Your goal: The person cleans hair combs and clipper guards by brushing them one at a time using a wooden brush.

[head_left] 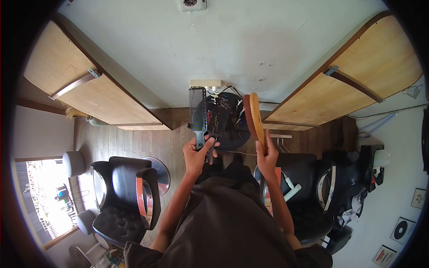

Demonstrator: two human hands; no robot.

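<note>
The comb [197, 111] is gripped by the left hand [195, 156], its fingers closed on the handle and a dark item [209, 155], unclear in kind; the teeth are pointed forward, beyond the fingers. The brush [254, 116] is held in the right hand [267, 158], fingers wrapped round its handle, long axis roughly parallel, bristles turned toward the comb across a gap

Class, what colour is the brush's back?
The brush's back is golden-brown, clearest in the head view.
</note>
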